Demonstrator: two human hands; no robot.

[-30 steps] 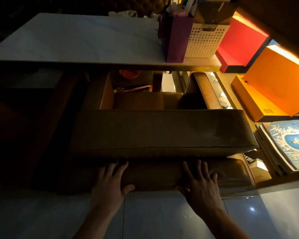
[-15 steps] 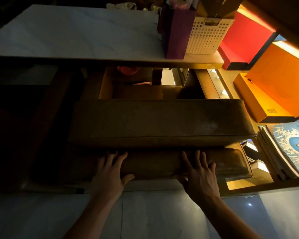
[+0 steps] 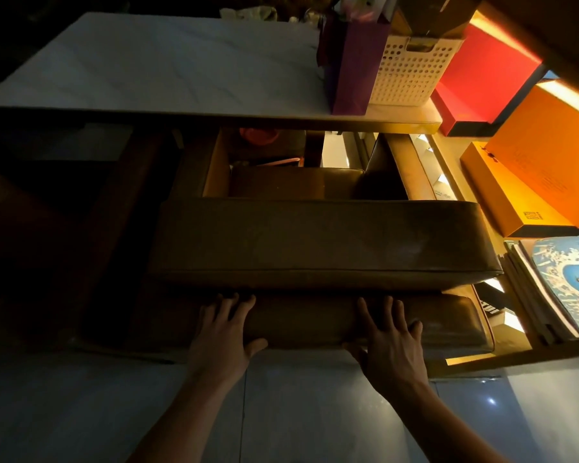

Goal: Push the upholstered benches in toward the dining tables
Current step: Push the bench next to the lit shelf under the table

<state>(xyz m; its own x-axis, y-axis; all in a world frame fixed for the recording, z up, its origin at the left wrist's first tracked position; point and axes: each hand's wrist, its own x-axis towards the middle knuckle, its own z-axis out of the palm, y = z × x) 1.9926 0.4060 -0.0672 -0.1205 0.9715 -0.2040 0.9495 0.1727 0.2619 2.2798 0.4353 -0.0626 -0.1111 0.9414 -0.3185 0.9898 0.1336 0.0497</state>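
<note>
Bench point(image 3: 315, 242) by marble table point(image 3: 154, 65); left hand point(image 3: 223, 339), right hand point(image 3: 390, 342) flat, grip apart; labels unreadable

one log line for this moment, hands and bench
left hand: flat on bench near side | right hand: flat on same side | grip: none, fingers spread | table: beyond the bench

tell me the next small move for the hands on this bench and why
Probably keep pushing straight forward with both palms. The left hand and right hand lie flat and spread on the bench side nearest the camera, and its seat is not yet under the table edge.
</note>
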